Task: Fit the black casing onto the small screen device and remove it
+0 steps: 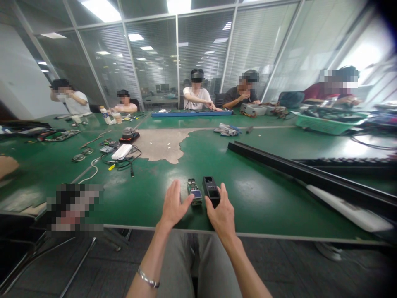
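On the green table before me lie a small circuit board with a screen (195, 194) and, just to its right, a black plastic casing (211, 188) with cut-out openings. My left hand (175, 203) is at the left of the board, fingers stretched out and thumb towards its near end; whether the thumb touches it I cannot tell. Beside the casing is my right hand (222, 211), thumb and fingers apart around its near right end. It seems to touch the casing but does not close on it.
A long black bar (279, 169) and a white strip (347, 209) lie at the right. Cables and a white box (122, 152) sit left of a bare patch (164, 145). Far right stands a green basket (325, 124). Several people sit across the table (139, 203).
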The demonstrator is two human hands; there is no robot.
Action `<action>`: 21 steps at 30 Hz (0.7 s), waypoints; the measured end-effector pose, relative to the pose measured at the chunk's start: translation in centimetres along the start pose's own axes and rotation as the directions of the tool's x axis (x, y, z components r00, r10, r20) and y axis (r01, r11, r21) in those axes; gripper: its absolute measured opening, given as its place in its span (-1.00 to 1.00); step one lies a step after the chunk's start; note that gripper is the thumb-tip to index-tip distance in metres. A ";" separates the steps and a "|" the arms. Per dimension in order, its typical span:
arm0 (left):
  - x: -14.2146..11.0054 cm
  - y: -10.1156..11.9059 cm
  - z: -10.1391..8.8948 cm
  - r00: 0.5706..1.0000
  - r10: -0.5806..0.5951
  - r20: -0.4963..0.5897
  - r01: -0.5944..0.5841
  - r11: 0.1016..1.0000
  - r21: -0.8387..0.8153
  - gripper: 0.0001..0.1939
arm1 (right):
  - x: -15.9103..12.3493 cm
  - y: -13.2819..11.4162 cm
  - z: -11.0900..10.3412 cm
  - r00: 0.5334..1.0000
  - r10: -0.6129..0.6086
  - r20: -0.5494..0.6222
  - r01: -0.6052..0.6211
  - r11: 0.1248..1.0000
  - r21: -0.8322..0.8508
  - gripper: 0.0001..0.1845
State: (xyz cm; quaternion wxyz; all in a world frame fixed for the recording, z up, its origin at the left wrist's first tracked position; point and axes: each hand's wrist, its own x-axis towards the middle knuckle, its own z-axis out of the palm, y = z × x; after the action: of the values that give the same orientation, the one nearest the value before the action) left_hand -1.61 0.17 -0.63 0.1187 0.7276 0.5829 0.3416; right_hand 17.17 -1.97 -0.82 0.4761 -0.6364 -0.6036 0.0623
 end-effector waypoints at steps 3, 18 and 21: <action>0.1 0.2 0.0 1.000 -0.008 0.004 0.008 0.999 0.033 -0.18 | -0.1 0.0 -0.1 1.000 -0.018 0.005 0.018 1.000 -0.009 -0.13; 0.1 0.6 -0.4 1.000 -0.015 0.014 0.014 0.996 0.086 -0.18 | -0.3 -0.5 -0.6 0.999 0.042 -0.007 -0.043 0.999 -0.016 -0.14; 0.2 0.5 -0.4 1.000 -0.021 0.022 0.019 0.997 0.075 -0.17 | -0.1 -1.0 -0.9 0.996 0.085 -0.006 -0.085 0.996 0.005 -0.13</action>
State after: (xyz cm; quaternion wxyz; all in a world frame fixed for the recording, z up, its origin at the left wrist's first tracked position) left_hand -1.43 0.09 -0.01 0.1016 0.7295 0.6012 0.3101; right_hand 17.05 -2.76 0.30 0.4765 -0.6605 -0.5744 0.0819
